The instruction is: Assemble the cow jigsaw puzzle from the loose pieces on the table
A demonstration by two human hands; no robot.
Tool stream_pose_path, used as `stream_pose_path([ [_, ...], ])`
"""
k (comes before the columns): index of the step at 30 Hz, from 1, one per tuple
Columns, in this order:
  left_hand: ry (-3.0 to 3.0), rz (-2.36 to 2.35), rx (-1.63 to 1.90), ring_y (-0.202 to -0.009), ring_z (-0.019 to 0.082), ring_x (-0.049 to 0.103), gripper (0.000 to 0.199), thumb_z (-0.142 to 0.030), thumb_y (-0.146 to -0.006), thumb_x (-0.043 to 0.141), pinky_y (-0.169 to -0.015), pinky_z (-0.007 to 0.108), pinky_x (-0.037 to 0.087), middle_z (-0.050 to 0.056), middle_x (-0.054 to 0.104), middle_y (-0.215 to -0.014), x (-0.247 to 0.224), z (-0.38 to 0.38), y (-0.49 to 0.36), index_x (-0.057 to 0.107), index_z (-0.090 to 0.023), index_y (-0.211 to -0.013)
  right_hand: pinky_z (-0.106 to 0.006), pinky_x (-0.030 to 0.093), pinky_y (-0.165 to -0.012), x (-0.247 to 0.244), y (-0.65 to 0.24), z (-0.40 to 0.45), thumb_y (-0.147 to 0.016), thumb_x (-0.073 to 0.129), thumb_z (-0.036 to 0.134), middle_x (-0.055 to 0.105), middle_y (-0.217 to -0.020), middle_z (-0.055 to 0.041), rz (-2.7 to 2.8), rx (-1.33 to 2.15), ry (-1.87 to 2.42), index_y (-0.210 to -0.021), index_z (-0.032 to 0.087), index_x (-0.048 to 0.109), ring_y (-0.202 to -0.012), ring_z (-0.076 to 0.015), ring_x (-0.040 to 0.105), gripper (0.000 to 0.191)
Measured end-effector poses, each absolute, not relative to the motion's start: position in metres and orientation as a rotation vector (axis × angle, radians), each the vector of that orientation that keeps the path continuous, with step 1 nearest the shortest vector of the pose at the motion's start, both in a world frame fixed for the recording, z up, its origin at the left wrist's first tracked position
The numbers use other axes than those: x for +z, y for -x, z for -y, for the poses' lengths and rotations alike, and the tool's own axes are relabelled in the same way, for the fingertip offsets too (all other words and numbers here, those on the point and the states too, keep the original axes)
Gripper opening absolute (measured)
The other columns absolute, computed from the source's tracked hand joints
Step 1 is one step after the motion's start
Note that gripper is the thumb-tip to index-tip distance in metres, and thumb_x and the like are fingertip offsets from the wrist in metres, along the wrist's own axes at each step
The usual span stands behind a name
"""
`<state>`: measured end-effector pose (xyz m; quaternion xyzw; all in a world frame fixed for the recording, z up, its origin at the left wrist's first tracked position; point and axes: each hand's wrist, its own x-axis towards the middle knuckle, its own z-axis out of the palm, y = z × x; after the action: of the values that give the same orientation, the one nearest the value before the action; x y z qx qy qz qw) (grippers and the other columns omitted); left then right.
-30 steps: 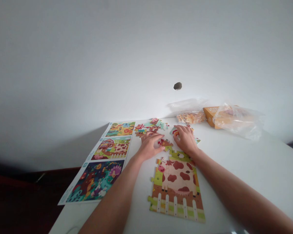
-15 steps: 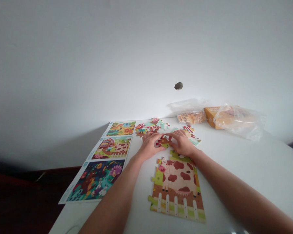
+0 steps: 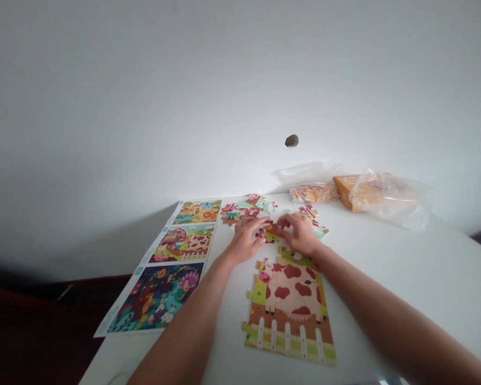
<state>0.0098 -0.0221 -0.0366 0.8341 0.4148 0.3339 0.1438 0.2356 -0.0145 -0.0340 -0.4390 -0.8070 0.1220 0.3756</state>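
Note:
A partly joined puzzle (image 3: 292,305) showing a spotted cow above a white fence lies on the white table. Beyond its far edge, my left hand (image 3: 246,238) rests with thumb and fingers apart at the left side of a small red, brown and green puzzle piece (image 3: 271,232). My right hand (image 3: 299,232) has its thumb and fingertips at that piece's right side, closed on something I cannot make out. Loose puzzle pieces (image 3: 254,201) lie behind my left hand, and more loose pieces (image 3: 309,212) are behind my right hand.
A sheet with three printed pictures (image 3: 182,245) lies along the table's left side. At the back right are a clear bag of pieces (image 3: 313,191) and an orange box (image 3: 347,191) partly under clear plastic (image 3: 409,206). The wall behind has a hole (image 3: 292,141).
My hands have moved slightly apart, uncovering more of the small piece between them. My left thumb and fingers are more spread. The view has shifted a little.

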Motion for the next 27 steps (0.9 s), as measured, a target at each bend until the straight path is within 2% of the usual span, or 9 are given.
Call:
stream_pose_path([
  [4, -2.412, -1.297, 0.868, -0.123, 0.030, 0.048, 0.064, -0.021, -0.078, 0.072, -0.110, 0.052, 0.032, 0.008, 0.062, -0.124, -0.040, 0.022, -0.010, 0.052, -0.028, -0.138, -0.029, 0.040, -0.070, -0.029, -0.237, 0.020, -0.083, 0.062, 0.023, 0.062, -0.079, -0.0003, 1.977, 0.405, 1.103, -0.091, 0.020, 0.057, -0.072, -0.0161, 0.056, 0.010],
  [7, -2.403, -1.381, 0.881, -0.119, 0.030, 0.051, 0.062, -0.024, -0.078, 0.074, -0.107, 0.050, 0.036, 0.007, 0.065, -0.117, -0.042, 0.019, -0.011, 0.054, -0.028, -0.137, -0.028, 0.041, -0.069, -0.025, -0.238, 0.026, -0.082, 0.058, 0.019, 0.061, -0.076, 0.0018, 1.927, 0.507, 1.102, -0.108, 0.021, 0.056, -0.069, -0.0150, 0.055, 0.026],
  [9, -2.416, -1.404, 0.906, -0.116, 0.028, 0.052, 0.052, -0.022, -0.079, 0.072, -0.105, 0.047, 0.038, 0.006, 0.068, -0.114, -0.043, 0.018, -0.012, 0.061, -0.028, -0.130, -0.027, 0.042, -0.069, -0.021, -0.237, 0.030, -0.082, 0.056, 0.017, 0.062, -0.074, 0.0028, 1.951, 0.595, 1.091, -0.113, 0.022, 0.057, -0.067, -0.0143, 0.055, 0.032],
  [14, -2.454, -1.424, 0.931, -0.115, 0.026, 0.054, 0.034, -0.016, -0.080, 0.068, -0.107, 0.046, 0.036, 0.002, 0.070, -0.113, -0.041, 0.016, -0.013, 0.072, -0.029, -0.110, -0.025, 0.041, -0.063, -0.017, -0.237, 0.035, -0.080, 0.057, 0.017, 0.065, -0.068, 0.0031, 2.004, 0.820, 1.109, -0.101, 0.020, 0.064, -0.060, -0.0126, 0.055, 0.022],
  [19, -2.452, -1.334, 1.000, -0.111, 0.025, 0.055, 0.026, -0.017, -0.083, 0.063, -0.105, 0.043, 0.038, 0.004, 0.071, -0.110, -0.037, 0.017, -0.012, 0.074, -0.025, -0.106, -0.025, 0.042, -0.061, -0.020, -0.238, 0.030, -0.077, 0.062, 0.021, 0.068, -0.072, -0.0005, 1.912, 0.777, 1.176, -0.091, 0.018, 0.065, -0.064, -0.0142, 0.058, 0.014],
  [25, -2.354, -1.217, 1.077, -0.106, 0.025, 0.057, 0.029, -0.023, -0.088, 0.057, -0.100, 0.043, 0.042, 0.005, 0.074, -0.097, -0.030, 0.021, -0.011, 0.070, -0.022, -0.113, -0.025, 0.042, -0.058, -0.023, -0.245, 0.023, -0.074, 0.061, 0.021, 0.068, -0.069, -0.0006, 1.749, 0.730, 1.220, -0.083, 0.018, 0.062, -0.061, -0.0157, 0.060, 0.010],
  [27, -2.341, -1.194, 1.085, -0.102, 0.024, 0.057, 0.022, -0.023, -0.086, 0.060, -0.099, 0.042, 0.042, 0.004, 0.074, -0.093, -0.027, 0.024, -0.014, 0.071, -0.022, -0.105, -0.025, 0.041, -0.056, -0.023, -0.249, 0.022, -0.072, 0.058, 0.018, 0.067, -0.066, -0.0002, 1.720, 0.698, 1.240, -0.078, 0.019, 0.059, -0.058, -0.0156, 0.059, 0.006],
])
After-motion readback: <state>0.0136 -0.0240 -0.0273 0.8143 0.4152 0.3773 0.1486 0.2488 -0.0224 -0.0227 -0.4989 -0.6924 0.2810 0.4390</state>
